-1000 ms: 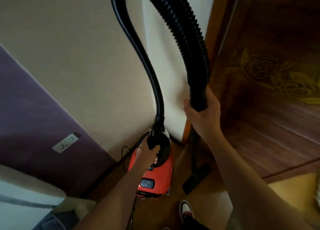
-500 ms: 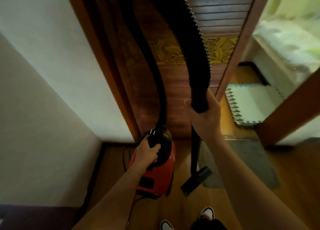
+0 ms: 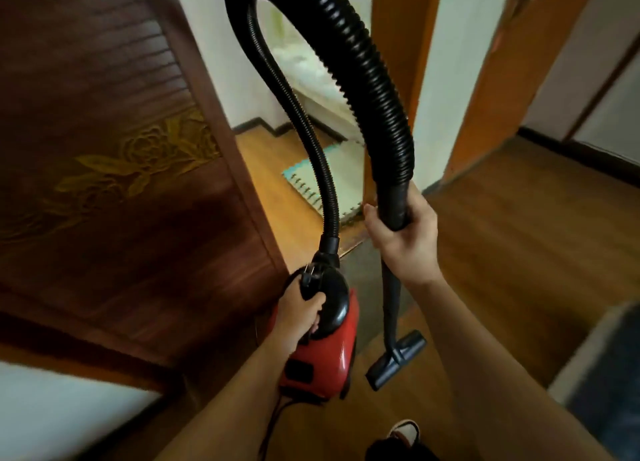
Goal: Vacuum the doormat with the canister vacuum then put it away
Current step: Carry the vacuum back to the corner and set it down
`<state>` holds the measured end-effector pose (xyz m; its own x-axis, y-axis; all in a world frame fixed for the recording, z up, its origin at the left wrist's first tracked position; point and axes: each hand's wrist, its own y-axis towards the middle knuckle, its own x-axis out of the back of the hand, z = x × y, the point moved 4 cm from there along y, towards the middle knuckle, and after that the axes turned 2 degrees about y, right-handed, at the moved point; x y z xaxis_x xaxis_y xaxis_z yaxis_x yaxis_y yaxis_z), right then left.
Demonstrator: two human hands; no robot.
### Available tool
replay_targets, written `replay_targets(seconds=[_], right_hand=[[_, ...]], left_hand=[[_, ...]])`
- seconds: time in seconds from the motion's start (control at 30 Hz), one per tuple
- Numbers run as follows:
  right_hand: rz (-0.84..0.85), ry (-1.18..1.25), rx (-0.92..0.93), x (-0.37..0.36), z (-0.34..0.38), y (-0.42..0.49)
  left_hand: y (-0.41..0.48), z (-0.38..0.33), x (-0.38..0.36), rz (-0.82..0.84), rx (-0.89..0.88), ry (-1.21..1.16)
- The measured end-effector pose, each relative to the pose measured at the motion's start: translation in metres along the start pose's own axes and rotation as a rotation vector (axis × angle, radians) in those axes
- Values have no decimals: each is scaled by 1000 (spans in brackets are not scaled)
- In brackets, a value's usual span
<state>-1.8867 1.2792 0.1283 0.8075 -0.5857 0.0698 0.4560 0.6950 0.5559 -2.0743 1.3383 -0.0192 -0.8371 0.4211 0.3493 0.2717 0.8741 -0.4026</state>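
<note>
My left hand [image 3: 299, 316] grips the black carry handle of the red canister vacuum [image 3: 323, 360], which hangs lifted above the floor, with the power plug pinched against the handle. My right hand [image 3: 403, 240] is closed around the black wand just below the ribbed hose [image 3: 360, 69]. The hose loops up over the top of the view and back down into the canister. The floor nozzle [image 3: 398, 360] hangs low over the wooden floor. A grey doormat [image 3: 363, 280] lies on the floor behind the canister and wand, at the doorway threshold, mostly hidden by them.
A dark carved wooden door [image 3: 114, 155] stands open on the left. Through the doorway lie a pale foam mat [image 3: 343, 183] and a white bed. An orange door frame [image 3: 502, 79] stands right of centre. A dark rug [image 3: 609, 384] lies at the right edge. My shoe [image 3: 405, 431] shows below.
The view has swung right, from the wall corner to the doorway and hallway. Both hands keep the same grips, and the vacuum has been carried along with them.
</note>
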Motion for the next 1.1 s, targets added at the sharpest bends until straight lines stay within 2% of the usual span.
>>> replay_targets(seconds=[0.3, 0.5, 0.73, 1.1], right_hand=[[-319, -73, -75, 183, -58, 48], [-453, -137, -9, 278, -66, 72], [-606, -238, -27, 367, -94, 96], [-797, -422, -120, 487, -188, 188]], left_hand=[[66, -97, -174, 293, -121, 138], [95, -151, -278, 367, -234, 187], [132, -207, -378, 414, -286, 213], [237, -300, -547, 580, -331, 256]])
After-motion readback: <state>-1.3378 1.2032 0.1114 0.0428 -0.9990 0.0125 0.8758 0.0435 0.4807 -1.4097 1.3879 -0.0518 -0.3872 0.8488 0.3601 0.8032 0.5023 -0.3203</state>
